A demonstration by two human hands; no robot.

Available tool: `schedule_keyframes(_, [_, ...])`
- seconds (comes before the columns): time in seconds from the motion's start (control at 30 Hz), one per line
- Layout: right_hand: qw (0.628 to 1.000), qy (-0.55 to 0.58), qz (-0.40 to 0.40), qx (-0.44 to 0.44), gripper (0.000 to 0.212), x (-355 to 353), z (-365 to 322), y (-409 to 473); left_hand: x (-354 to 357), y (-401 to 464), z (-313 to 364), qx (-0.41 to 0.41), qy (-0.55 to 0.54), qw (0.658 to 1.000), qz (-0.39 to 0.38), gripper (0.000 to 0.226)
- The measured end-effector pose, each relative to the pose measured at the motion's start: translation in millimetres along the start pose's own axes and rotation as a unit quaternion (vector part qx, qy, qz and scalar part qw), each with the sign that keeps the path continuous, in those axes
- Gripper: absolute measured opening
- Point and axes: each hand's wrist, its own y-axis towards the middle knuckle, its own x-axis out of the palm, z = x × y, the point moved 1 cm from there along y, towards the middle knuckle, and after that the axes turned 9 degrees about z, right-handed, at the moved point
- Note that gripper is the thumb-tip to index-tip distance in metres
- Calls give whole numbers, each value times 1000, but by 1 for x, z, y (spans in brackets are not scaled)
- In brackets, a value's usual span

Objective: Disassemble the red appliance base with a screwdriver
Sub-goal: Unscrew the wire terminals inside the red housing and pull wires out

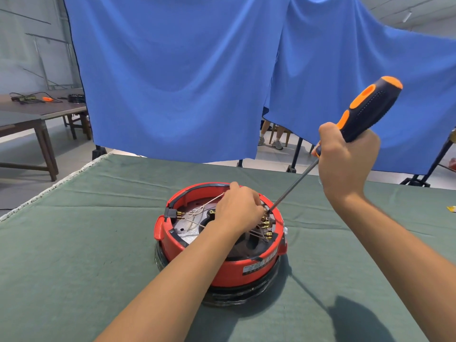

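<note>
Seating the tip squarely comes first — the right hand (346,157) grips the screwdriver (365,112) low on its handle, shaft slanting down to the brass terminals (266,224) just beside the left hand (238,208). That hand rests inside the red base (229,270), fingers curled among the wires (197,213); whether they pinch anything, I cannot tell. Push along the shaft, turn slowly. One base, one screwdriver, several terminals — too small to count.

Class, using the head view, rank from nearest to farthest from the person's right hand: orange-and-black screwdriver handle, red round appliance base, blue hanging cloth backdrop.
1. Orange-and-black screwdriver handle: gripped in right hand.
2. Red round appliance base: lower left, on table.
3. Blue hanging cloth backdrop: behind table.
</note>
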Motion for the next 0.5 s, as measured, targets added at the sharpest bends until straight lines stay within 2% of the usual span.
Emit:
schedule_keyframes(0.07, [1000,2,-1,0,32,6,3,1,1,6,1,3,2,1000,-7,21])
schedule_keyframes(0.2, [1000,-16,-10,-14,31,19,15,5,8,16,-5,-37,-82,994,-54,19])
schedule_keyframes(0.27, [1000,-18,-8,-15,31,21,15,5,10,14,-9,-59,-112,991,-52,25])
schedule_keyframes(0.4, [999,-37,-7,-34,32,19,6,4,5,7,-10,-66,-152,985,-49,14])
schedule_keyframes(0.5, [997,-61,-19,-46,33,15,2,7,1,2,-7,-88,-185,977,-65,15])
